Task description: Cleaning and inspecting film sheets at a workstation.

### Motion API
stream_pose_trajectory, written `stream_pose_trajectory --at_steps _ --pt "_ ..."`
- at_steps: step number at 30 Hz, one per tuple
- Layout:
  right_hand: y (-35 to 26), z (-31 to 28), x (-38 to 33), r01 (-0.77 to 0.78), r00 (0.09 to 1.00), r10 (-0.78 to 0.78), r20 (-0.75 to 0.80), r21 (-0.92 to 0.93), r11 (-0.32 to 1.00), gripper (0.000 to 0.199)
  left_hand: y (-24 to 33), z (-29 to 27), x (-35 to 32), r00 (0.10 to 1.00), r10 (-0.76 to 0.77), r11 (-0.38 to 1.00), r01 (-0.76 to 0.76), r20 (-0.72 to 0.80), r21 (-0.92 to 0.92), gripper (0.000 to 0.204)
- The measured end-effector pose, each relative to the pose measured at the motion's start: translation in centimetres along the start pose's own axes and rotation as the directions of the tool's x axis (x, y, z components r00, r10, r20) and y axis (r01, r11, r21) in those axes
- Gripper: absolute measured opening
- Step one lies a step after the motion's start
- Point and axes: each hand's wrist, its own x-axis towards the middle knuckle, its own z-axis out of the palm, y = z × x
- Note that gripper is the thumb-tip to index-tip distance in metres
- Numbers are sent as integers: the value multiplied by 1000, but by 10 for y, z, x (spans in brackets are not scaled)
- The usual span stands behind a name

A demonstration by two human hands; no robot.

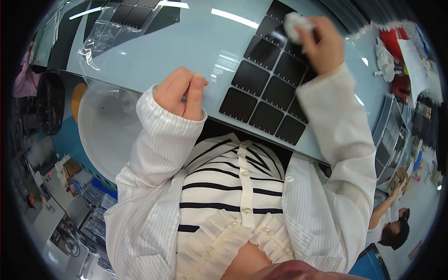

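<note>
My right hand [324, 49] is closed round a crumpled white wiping cloth [297, 29], pressing it on or just over the far end of a sheet of dark glossy square panels [278, 93]. These panels lie in rows on the pale blue-grey table [196, 42], each with small light marks along one edge. My fingers and forearm cover part of the sheet's right side. To the left of the sheet, my left hand [181, 93] is held closed above the table's near edge, its fingers curled in. Whatever it may grip is hidden.
Clear plastic film [95, 51] and more dark panels [133, 14] lie at the far left of the table. A large white bin [100, 130] stands below the left edge. On the right are a rack of panels [389, 133] and another person [394, 228].
</note>
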Motion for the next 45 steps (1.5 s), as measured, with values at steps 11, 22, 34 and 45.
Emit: stream_pose_trajectory --at_steps 11,22,34,45 --pt "-56 17 -56 6 1000 -7 28 48 999 19 -12 0 -11 959 -283 926 265 -29 -267 38" --pt "-129 10 -111 170 958 -191 215 109 979 24 -41 5 2 972 -232 886 195 -40 -420 38" --pt "-145 13 -130 127 981 -113 161 -82 989 21 -42 5 6 967 -252 880 248 45 -405 39" --pt "-106 -15 -155 -29 995 35 -92 63 998 21 -26 7 5 962 -265 909 271 63 -316 38"
